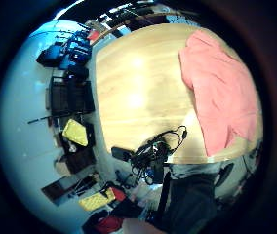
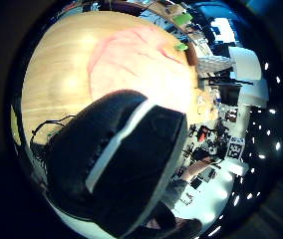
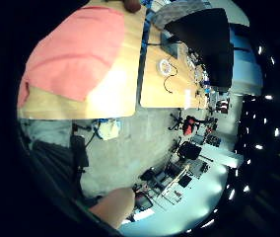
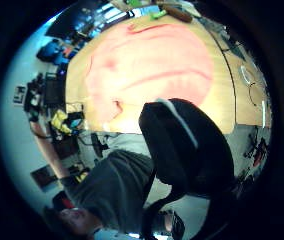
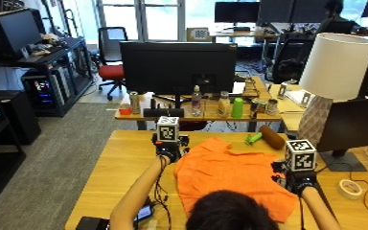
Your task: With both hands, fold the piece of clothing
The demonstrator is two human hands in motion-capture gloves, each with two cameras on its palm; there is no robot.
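- The shirt point(image 5: 232, 179) lies spread and a little rumpled on the wooden surface point(image 5: 120, 163) right in front of you, one edge hanging near the surface's near side (your head hides its lower middle).
- It sits flat and opened out, which I judge suits a first fold: both side edges are free to be picked up.
- Your left hand point(image 5: 167, 149) hovers at the shirt's far left corner, forearm stretched forward, palm facing down over bare wood and cloth.
- Your right hand point(image 5: 297, 181) is at the shirt's right edge, nearer to you than the left, wrist level.
- Neither palm view shows cloth close up, so both hands seem above the shirt, not on it.
- A black gloved thumb point(image 2: 126, 164) fills the left thumb-side view with nothing pinched; a gloved digit likewise stands free in the right thumb-side view. Beyond that I cannot tell whether your fingers are spread or curled.
- A green bottle point(image 5: 253, 139) and a brown roll point(image 5: 272, 137) lie beyond the shirt; keep the fold away from them.
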